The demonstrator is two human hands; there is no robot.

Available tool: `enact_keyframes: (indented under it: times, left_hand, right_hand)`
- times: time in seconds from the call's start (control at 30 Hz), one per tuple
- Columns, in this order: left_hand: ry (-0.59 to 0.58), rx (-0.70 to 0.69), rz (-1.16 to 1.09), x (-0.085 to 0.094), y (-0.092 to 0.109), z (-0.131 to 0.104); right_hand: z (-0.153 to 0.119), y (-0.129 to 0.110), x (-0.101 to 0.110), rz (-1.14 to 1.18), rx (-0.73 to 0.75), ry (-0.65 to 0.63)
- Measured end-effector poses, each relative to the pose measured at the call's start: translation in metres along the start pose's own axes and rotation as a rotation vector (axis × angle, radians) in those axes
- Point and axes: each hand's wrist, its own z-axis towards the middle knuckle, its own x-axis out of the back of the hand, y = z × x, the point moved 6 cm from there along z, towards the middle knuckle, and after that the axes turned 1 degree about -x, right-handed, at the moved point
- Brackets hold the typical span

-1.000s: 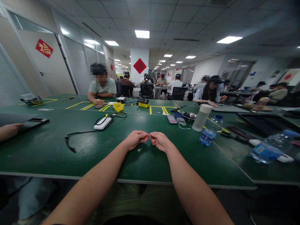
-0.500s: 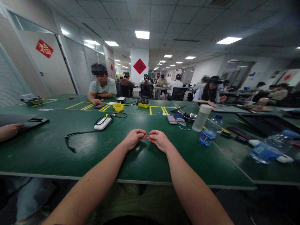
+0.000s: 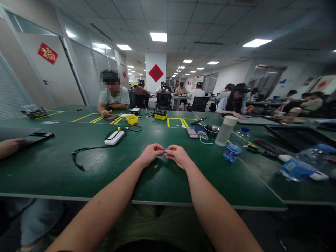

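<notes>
My left hand (image 3: 152, 154) and my right hand (image 3: 177, 155) meet fingertip to fingertip above the green table (image 3: 110, 182). Both are closed in a pinch. Between them shows a tiny piece (image 3: 165, 150), silvery with a dark part and a trace of orange-red at the left fingers. It is too small to name, and the fingers cover most of it. Whether it is one piece or two joined, I cannot tell. To the left of my hands lies a white power bank (image 3: 114, 137) with a black cable (image 3: 89, 149).
Right of my hands stand a frosted bottle (image 3: 226, 131) and a clear water bottle (image 3: 236, 144); another bottle (image 3: 301, 164) lies farther right. A metal bowl (image 3: 212, 130) and yellow trays (image 3: 131, 119) sit farther back. A person (image 3: 113, 92) sits opposite; another's hand (image 3: 12, 148) is at left.
My fingertips have come closer together, and the small piece now bridges the gap between them. Less orange shows at the left fingers. The view has shifted very slightly.
</notes>
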Motion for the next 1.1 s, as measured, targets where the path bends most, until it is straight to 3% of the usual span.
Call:
enact_keyframes:
  times: [0.23,0.53,0.8,1.1]
  left_hand:
    - [0.034,-0.053,0.078,0.001,0.007,0.0]
    - [-0.028,-0.086,0.226,-0.002,0.014,-0.002]
    - [-0.04,-0.256,0.41,-0.011,0.027,-0.007]
    - [-0.052,-0.296,0.513,-0.019,0.039,-0.014]
  right_hand:
    - [0.001,0.001,0.002,-0.033,-0.005,0.014]
    - [-0.002,-0.001,-0.002,-0.041,-0.01,-0.028]
    - [0.0,0.0,-0.002,-0.072,0.01,-0.038]
    - [0.001,0.001,-0.002,-0.1,0.038,-0.023]
